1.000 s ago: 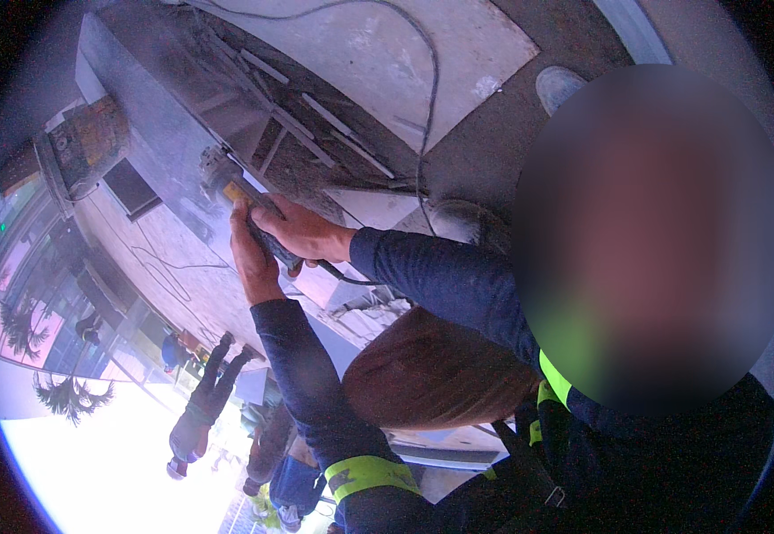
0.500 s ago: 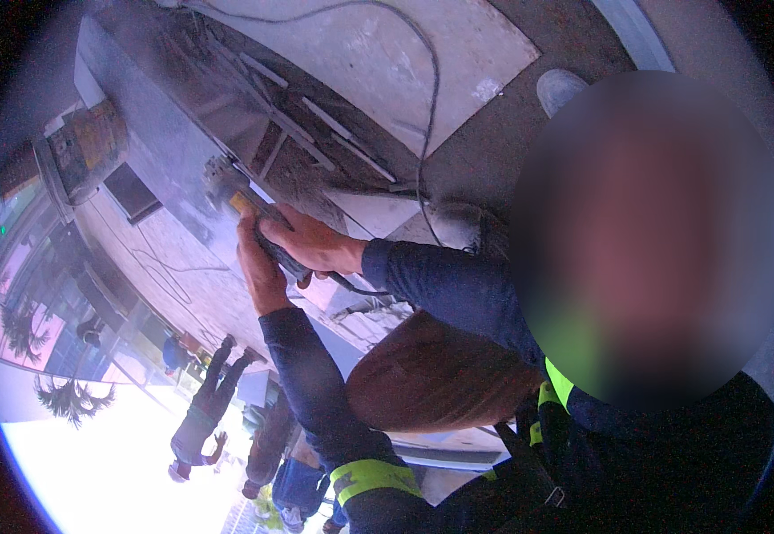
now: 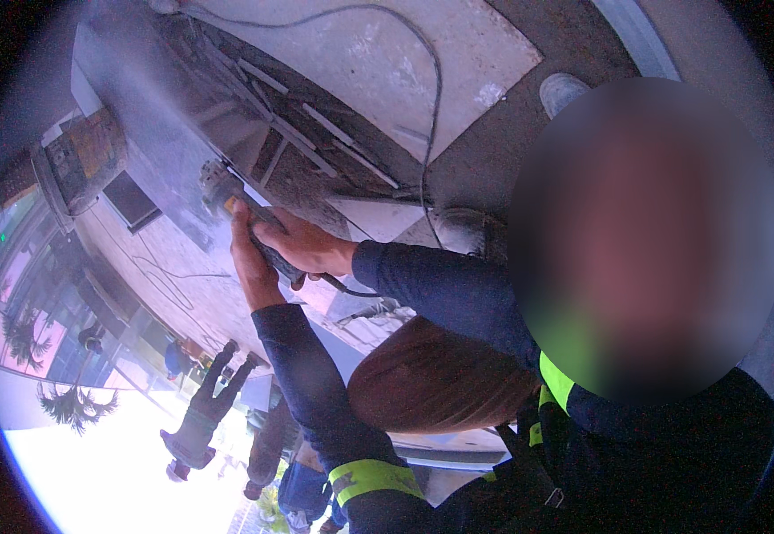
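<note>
Both hands [image 3: 285, 249] on grinder [image 3: 227, 191] (dusty slab [image 3: 147, 133])

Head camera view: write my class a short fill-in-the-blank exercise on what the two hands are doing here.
1. Both hands grip a power tool, an angle ____, against the grey slab.
2. A black ____ leaves the tool's rear, below the right hand.
3. The left hand grips the tool's ____ side.
Missing: grinder; cable; left

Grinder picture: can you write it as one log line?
left hand: on grinder | right hand: gripping grinder body | disc: against grey slab
</note>
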A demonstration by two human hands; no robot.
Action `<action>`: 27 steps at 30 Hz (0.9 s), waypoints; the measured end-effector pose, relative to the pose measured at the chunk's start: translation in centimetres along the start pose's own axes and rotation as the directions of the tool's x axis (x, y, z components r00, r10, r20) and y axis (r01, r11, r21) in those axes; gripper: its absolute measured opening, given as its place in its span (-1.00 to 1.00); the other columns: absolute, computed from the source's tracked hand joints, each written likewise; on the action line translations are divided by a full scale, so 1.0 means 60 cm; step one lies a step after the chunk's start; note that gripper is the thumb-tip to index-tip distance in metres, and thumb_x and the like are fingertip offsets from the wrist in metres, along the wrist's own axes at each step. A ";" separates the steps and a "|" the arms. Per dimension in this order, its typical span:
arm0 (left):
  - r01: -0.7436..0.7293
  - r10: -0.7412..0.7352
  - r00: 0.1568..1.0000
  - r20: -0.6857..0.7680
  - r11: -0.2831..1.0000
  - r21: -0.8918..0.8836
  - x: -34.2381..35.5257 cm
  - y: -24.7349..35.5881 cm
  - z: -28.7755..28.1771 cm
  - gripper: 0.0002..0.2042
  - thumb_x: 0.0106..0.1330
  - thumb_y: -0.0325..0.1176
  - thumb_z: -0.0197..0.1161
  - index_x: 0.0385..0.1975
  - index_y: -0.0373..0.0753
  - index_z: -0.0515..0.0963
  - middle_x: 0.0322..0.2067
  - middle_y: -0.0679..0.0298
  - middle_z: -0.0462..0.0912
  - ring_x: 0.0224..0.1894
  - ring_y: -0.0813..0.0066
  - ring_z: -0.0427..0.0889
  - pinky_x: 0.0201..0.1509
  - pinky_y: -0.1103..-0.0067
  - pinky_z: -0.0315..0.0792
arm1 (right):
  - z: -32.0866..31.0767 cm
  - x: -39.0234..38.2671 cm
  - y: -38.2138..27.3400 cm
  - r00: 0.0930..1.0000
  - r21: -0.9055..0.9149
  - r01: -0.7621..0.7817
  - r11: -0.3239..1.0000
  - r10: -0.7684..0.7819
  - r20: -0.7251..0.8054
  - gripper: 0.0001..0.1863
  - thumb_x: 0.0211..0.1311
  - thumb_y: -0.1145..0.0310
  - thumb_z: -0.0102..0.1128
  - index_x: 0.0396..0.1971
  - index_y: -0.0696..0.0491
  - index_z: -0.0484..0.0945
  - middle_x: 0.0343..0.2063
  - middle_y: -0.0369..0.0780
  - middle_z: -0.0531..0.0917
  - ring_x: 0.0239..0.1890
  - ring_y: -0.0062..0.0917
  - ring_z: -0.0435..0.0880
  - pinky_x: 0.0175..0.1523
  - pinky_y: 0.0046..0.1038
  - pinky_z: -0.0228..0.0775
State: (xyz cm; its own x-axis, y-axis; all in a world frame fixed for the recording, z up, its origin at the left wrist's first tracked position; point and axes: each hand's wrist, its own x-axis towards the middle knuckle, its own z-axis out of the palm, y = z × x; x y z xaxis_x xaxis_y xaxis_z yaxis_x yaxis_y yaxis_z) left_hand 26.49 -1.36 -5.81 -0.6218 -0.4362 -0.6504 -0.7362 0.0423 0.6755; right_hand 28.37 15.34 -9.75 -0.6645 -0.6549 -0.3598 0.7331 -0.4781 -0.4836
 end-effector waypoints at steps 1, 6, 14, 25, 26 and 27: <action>-0.001 0.001 1.000 -0.002 1.000 -0.002 0.000 0.004 0.009 -0.38 0.56 0.19 0.28 0.16 -0.37 0.59 -0.08 0.13 0.74 -0.05 0.28 0.75 0.11 0.32 0.61 | -0.004 0.005 -0.001 1.000 -0.001 -0.017 1.000 0.017 0.003 -0.31 0.68 -0.14 -0.05 0.49 0.09 0.23 -0.23 -0.08 0.67 -0.65 -0.49 0.68 -0.74 -0.48 0.52; -0.002 0.001 1.000 0.015 0.999 0.051 0.010 0.017 0.011 -0.35 0.53 0.25 0.21 0.25 -0.26 0.53 0.03 0.10 0.69 0.06 0.15 0.72 0.18 0.21 0.59 | 0.003 0.016 -0.007 1.000 0.008 -0.002 1.000 0.002 -0.028 -0.32 0.70 -0.13 -0.09 0.49 0.10 0.23 -0.27 -0.06 0.68 -0.70 -0.52 0.66 -0.77 -0.56 0.43; 0.032 -0.033 0.997 0.077 0.999 0.014 0.006 0.026 0.011 -0.40 0.58 0.20 0.21 0.20 -0.29 0.57 -0.03 0.11 0.73 -0.02 0.24 0.75 0.11 0.28 0.61 | -0.004 0.027 -0.004 0.999 0.049 -0.025 0.999 0.024 0.028 -0.23 0.63 -0.25 -0.05 0.51 0.05 0.23 -0.13 -0.03 0.71 -0.62 -0.41 0.75 -0.74 -0.44 0.55; 0.042 -0.041 0.998 0.056 0.999 -0.027 -0.005 0.003 0.004 -0.45 0.60 0.18 0.19 0.13 -0.28 0.57 -0.09 0.15 0.73 -0.07 0.26 0.74 0.08 0.28 0.61 | -0.001 -0.010 -0.006 1.000 0.013 0.022 1.000 -0.022 -0.008 -0.32 0.72 -0.12 -0.12 0.49 0.13 0.22 -0.29 -0.10 0.67 -0.70 -0.55 0.65 -0.76 -0.55 0.42; 0.038 -0.036 0.998 0.054 0.999 -0.027 -0.010 0.000 0.006 -0.44 0.60 0.18 0.20 0.13 -0.28 0.57 -0.10 0.15 0.73 -0.07 0.27 0.74 0.07 0.29 0.61 | 0.000 -0.012 -0.001 0.999 0.015 0.037 0.999 -0.036 -0.015 -0.32 0.73 -0.12 -0.12 0.49 0.13 0.22 -0.29 -0.11 0.68 -0.70 -0.55 0.65 -0.76 -0.55 0.42; 0.033 -0.031 0.998 0.052 0.999 -0.027 -0.015 -0.003 0.008 -0.44 0.59 0.19 0.20 0.12 -0.29 0.57 -0.11 0.16 0.73 -0.08 0.27 0.74 0.06 0.29 0.61 | -0.001 -0.015 0.004 1.000 0.021 0.024 0.999 -0.024 -0.008 -0.32 0.72 -0.13 -0.12 0.49 0.12 0.22 -0.29 -0.11 0.68 -0.70 -0.56 0.64 -0.76 -0.55 0.42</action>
State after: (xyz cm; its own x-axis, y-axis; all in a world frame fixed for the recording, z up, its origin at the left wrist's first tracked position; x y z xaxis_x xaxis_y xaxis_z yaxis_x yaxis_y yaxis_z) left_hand 27.05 -0.58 -5.52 -0.6116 -0.3903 -0.6882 -0.7484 0.0035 0.6632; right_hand 29.14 15.87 -9.57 -0.6831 -0.6386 -0.3545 0.7197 -0.5061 -0.4752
